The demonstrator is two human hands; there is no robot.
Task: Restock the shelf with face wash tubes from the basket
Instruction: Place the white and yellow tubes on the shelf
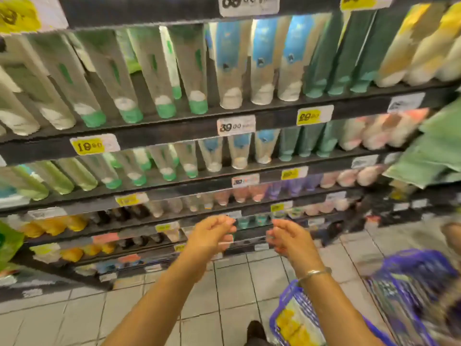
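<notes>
since both hands, left hand (212, 236) and right hand (289, 239), hang loosely curled and hold nothing, reach down to the basket (287, 299) under your right wrist, where yellow tubes (295, 325) lie, before the shelf (174, 136).

Purple basket (287, 310); green-capped white tubes (159, 76); yellow price tags (87, 146).

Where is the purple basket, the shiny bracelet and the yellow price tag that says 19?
purple basket (283, 304): head view, on its front rim, left of the wrist.
shiny bracelet (314, 273): head view, on the band across the right wrist.
yellow price tag (88, 147): head view, on its printed number.
</notes>
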